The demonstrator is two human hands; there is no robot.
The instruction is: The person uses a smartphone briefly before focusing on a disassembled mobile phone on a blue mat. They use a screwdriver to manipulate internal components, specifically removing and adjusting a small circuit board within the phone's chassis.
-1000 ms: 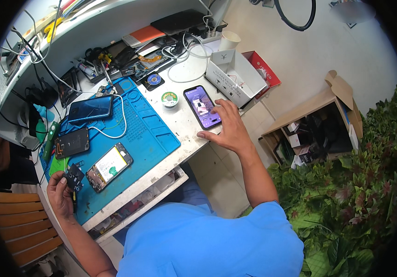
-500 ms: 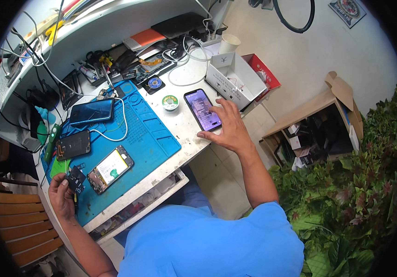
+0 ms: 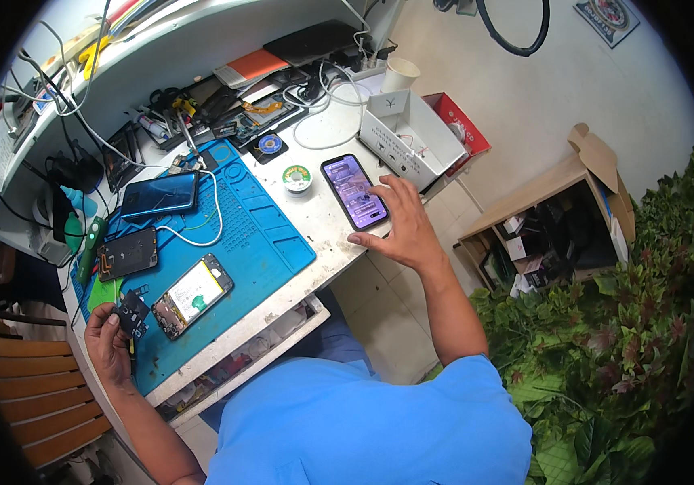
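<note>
Phone [image 3: 345, 187] with a lit purple screen lies face up on the white bench [image 3: 320, 220], just left of your right hand [image 3: 402, 220]. Your right index fingertip sits over the right side of its screen; whether it presses the glass, I cannot tell. Your right thumb spreads well away from the fingers, its tip just off the phone's lower end, so this hand grips nothing.

Your left hand [image 3: 107, 339] pinches a thin black part [image 3: 134, 314] by its left edge, thumb and fingers closed on it. The part juts out rightward from your fingertips above the blue mat [image 3: 254, 275], just left of an opened handset [image 3: 193, 297] with its white battery exposed. A dark panel [image 3: 127, 253] lies on the mat beyond it, near a blue handset [image 3: 159, 195]. A solder spool [image 3: 297, 179] stands left of the lit phone, and a white box [image 3: 399, 141] sits beyond.
</note>
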